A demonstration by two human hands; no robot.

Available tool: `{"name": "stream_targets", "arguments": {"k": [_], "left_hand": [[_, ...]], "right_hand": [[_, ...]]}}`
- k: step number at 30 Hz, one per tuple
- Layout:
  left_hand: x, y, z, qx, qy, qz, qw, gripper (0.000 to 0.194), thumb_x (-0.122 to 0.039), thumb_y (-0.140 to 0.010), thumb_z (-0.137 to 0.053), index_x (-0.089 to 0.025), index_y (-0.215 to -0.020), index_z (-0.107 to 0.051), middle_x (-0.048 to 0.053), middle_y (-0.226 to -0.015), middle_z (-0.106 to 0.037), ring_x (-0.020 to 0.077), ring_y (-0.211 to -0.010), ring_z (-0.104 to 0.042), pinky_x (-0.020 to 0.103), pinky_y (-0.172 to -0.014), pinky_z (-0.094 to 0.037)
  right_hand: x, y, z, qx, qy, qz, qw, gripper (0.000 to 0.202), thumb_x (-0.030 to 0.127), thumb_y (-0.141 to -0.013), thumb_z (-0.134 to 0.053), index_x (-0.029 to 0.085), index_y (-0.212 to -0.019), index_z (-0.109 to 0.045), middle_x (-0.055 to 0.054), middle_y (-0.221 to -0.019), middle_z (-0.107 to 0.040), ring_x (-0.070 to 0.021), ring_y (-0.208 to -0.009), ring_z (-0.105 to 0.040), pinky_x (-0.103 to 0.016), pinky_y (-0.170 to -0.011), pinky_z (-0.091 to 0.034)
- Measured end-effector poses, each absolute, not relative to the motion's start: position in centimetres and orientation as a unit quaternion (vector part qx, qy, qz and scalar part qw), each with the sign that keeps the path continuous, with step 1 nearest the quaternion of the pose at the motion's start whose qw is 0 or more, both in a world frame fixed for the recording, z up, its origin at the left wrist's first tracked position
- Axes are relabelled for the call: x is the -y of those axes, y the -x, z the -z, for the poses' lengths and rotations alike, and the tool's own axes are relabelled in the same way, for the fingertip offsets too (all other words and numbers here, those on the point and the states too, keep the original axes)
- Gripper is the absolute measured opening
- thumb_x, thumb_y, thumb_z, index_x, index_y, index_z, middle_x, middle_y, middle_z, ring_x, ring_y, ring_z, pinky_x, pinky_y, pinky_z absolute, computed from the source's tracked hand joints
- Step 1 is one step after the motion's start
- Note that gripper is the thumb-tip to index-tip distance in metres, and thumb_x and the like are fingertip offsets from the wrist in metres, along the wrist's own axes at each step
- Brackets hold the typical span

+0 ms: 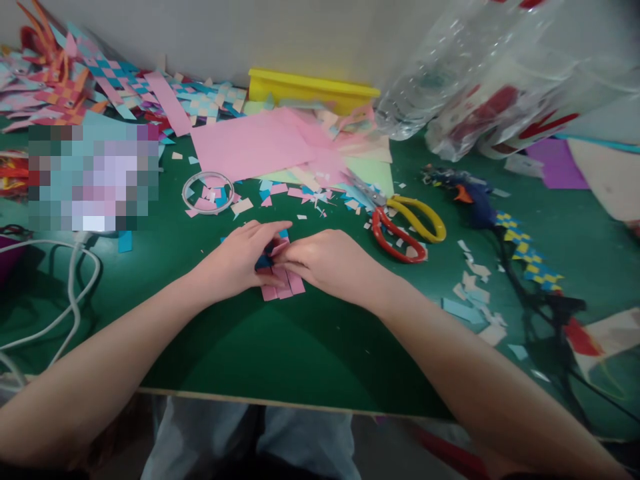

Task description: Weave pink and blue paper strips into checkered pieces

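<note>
A small woven piece of pink and blue paper strips (283,283) lies between my hands, close to the green tabletop. My left hand (245,257) curls around its left side, the thumb pressed on the pink strips and the fingers arched over the top. My right hand (325,263) pinches a pink strip at its right side, thumb and forefinger together. Blue paper shows in the gap under my left fingers. Much of the weave is covered by my fingers.
Scissors (407,227) with red and yellow handles lie beyond my right hand. A tape roll (208,193), paper scraps (295,192) and pink sheets (250,143) lie farther back. Plastic-wrapped cups (500,100) stand at right. White cables (73,287) cross the left side.
</note>
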State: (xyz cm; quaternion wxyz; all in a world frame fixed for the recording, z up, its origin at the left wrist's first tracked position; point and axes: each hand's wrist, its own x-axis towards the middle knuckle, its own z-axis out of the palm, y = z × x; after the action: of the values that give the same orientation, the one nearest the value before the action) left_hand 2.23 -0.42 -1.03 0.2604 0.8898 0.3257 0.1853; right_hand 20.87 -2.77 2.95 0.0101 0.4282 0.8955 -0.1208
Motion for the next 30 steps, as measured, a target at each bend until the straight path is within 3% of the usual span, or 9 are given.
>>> {"name": "stream_targets", "arguments": {"k": [30], "left_hand": [[0.45, -2.19, 0.85, -0.325, -0.889, -0.182, 0.264, 0.073, -0.033, -0.072, -0.076, -0.019, -0.133, -0.038, 0.007, -0.110, -0.061, 0.0219, -0.101, -0.053, 0.038, -0.090, -0.043]], "right_hand": [[2.60, -21.02, -2.81, -0.891, -0.431, 0.146, 0.000, 0.027, 0.025, -0.093, -0.045, 0.021, -0.094, -0.072, -0.004, -0.083, -0.072, -0.0142, -0.076, -0.064, -0.025, -0.065, -0.039]]}}
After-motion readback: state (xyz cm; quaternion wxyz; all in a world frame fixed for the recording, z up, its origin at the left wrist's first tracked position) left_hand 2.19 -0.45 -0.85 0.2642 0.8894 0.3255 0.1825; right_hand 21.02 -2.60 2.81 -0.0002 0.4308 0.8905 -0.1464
